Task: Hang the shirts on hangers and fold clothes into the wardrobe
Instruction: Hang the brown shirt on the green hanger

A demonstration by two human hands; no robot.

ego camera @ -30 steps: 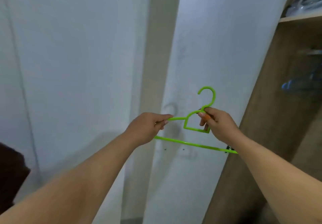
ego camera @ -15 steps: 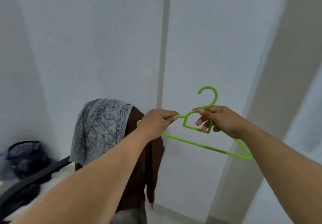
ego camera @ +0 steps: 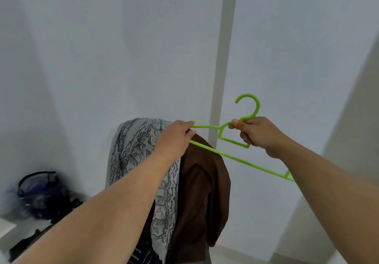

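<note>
I hold a bright green plastic hanger in front of me with both hands. My left hand pinches its left shoulder arm. My right hand grips the neck just below the hook, which points up. Behind the left hand, a grey shirt with a dark leaf print and a brown garment hang draped over an upright support that is hidden under them. The hanger's right end passes behind my right forearm.
White walls fill the background, with a grey vertical strip behind the hanger. A dark bag or basket sits low at the left, blurred. Striped fabric shows below the draped clothes.
The view has swung left, away from the wooden wardrobe, and the draped grey and brown clothes have come to the centre. Both hands keep the same hold on the hanger.
</note>
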